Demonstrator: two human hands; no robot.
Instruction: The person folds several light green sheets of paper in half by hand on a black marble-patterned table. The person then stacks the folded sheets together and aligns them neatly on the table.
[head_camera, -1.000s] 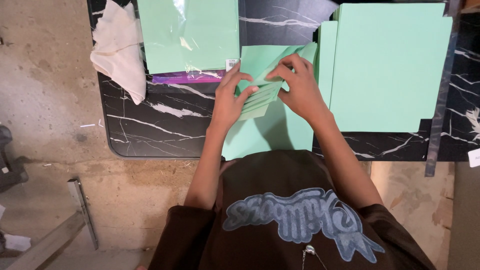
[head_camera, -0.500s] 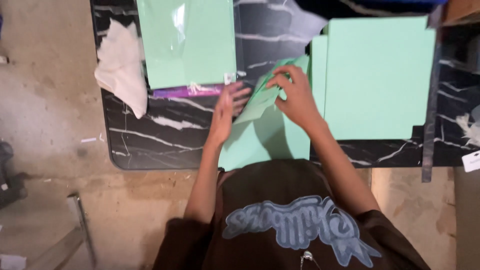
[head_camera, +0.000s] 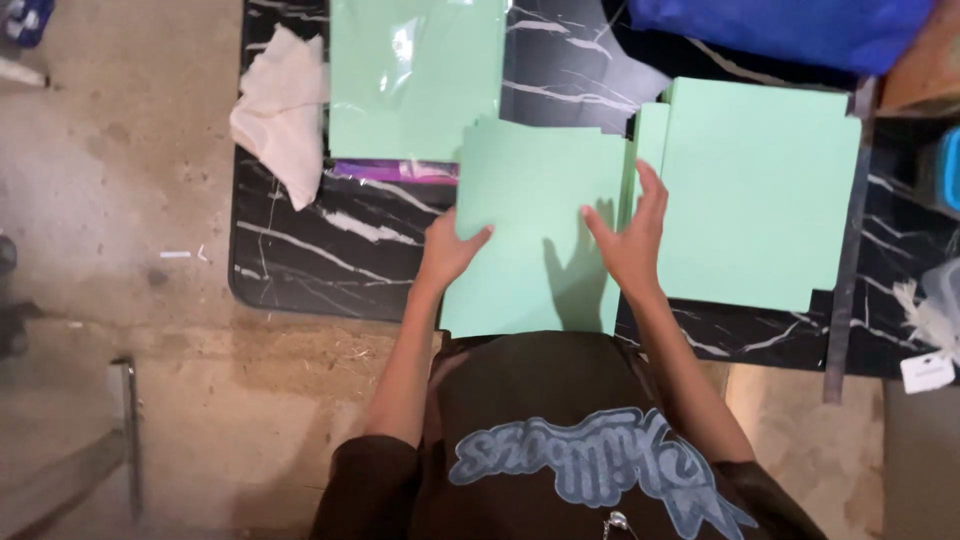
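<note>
Overhead view, looking down over a person's own arms at a black marble-patterned table with white veins.

Left hand released, fingers spread, palm flat on the left edge of a mint green sheet lying flat on the table. Right hand also released and flat, fingers extended, pressing on the right edge of the same sheet, thumb pointing inward. Nothing gripped by either hand. Green sheet directly between and beneath both hands, stretching away from them toward the far side of the table, near edge hanging over the table's front edge above a dark brown shirt with a light blue graphic.

Just right of the right hand: a stack of green sheets, its left edge touching or nearly touching the fingertips. Beyond the left hand, further up the table: a clear plastic pack of green paper with a purple strip along its near edge. Well left of the left hand: a crumpled white cloth draped over the table's corner. Far beyond the right hand: a blue bag. Left of the table: bare concrete floor.
</note>
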